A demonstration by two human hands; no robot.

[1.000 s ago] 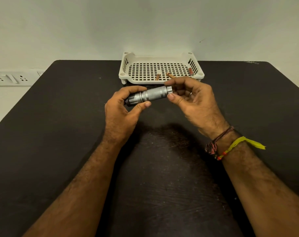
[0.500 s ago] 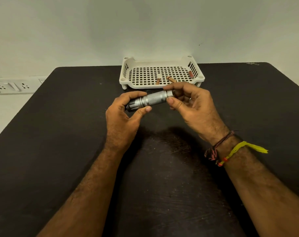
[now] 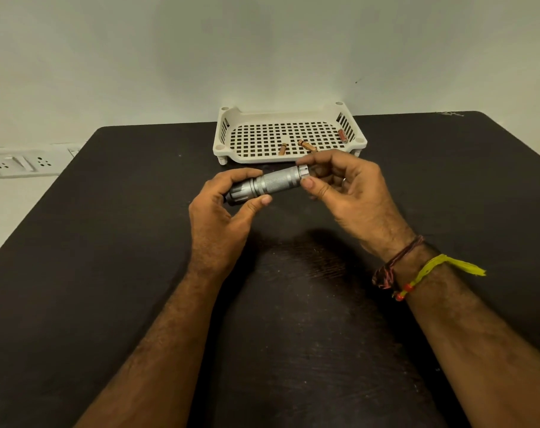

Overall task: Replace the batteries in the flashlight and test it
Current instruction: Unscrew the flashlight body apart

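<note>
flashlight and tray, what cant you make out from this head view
- Flashlight lens end: hidden inside the left hand.
- Tail cap: covered by right hand fingers; seated or loosened, unclear.
- Batteries inside: body is closed.
- Tray batteries: labels too small.

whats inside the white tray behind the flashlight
The white tray holds three small reddish-brown batteries: two near its front edge, one by its right wall. The right hand covers part of the front rim.
</note>
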